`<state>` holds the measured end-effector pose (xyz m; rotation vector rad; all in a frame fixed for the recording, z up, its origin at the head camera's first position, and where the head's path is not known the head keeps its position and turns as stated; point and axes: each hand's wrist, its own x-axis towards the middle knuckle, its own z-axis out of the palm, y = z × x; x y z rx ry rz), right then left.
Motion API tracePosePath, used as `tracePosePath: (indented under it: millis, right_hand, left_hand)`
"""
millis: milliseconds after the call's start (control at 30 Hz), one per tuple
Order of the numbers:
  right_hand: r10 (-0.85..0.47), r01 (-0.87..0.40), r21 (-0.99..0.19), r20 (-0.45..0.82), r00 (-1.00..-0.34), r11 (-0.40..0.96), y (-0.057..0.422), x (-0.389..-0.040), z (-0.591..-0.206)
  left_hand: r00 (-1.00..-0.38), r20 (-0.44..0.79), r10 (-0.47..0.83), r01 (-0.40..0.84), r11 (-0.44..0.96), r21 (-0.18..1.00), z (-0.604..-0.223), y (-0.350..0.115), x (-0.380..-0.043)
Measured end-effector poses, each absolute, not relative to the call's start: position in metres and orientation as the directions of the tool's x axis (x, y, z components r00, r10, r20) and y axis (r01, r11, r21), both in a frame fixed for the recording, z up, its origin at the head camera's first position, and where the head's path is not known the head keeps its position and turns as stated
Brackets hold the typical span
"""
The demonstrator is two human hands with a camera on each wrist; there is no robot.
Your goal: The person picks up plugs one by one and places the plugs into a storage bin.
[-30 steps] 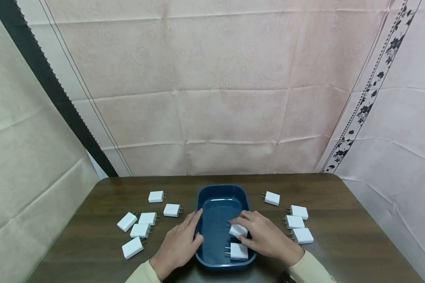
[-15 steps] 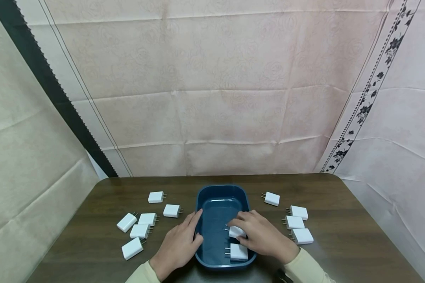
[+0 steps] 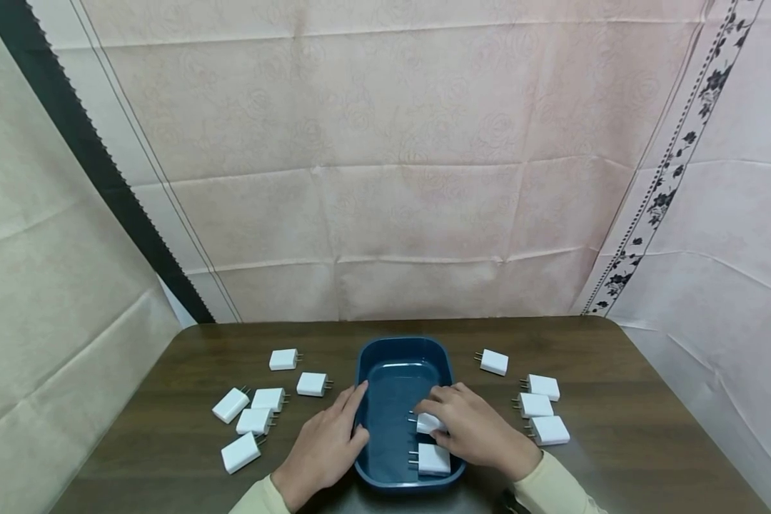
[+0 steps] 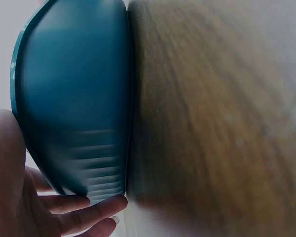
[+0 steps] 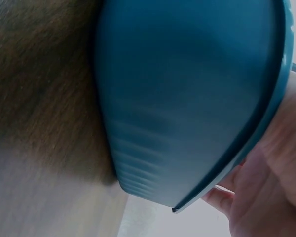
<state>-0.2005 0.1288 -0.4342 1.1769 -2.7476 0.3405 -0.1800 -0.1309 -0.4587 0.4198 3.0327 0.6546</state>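
Observation:
A deep blue plastic tray [image 3: 385,442] stands lengthwise on the table. My left hand [image 3: 326,442] holds its left side, thumb over the rim; in the left wrist view, fingers [image 4: 91,215] lie along the outer wall. Reaching over the right rim, my right hand [image 3: 478,430] pinches a white charger plug [image 3: 427,424] inside the tray, partly hidden by the fingers, its prongs pointing left. Just nearer to me, a second white charger plug [image 3: 433,460] lies at the tray's right side, prongs also left. The right wrist view shows mostly the tray's outer wall [image 5: 182,98].
Left of the tray, several white charger plugs [image 3: 240,452] are scattered on the dark wooden table [image 3: 167,428]. More charger plugs [image 3: 549,430] lie to the right, with one plug [image 3: 493,362] farther back. A pale cloth [image 3: 411,178] hangs behind the table.
My right hand has moved slightly left and down with the pinched charger plug, which sits a little lower, lined up behind the other plug. The left hand stays still on the tray.

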Motion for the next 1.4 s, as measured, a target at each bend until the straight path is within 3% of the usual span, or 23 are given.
tracePosePath:
  millis: [1400]
  right_hand:
    - [-0.706,-0.715,-0.086,0.114,-0.699,0.694,0.1236,-0.2012,-0.4341]
  left_hand:
    - [-0.964,0.037,0.264,0.256,0.879,0.403,-0.4567,-0.1308,-0.1804]
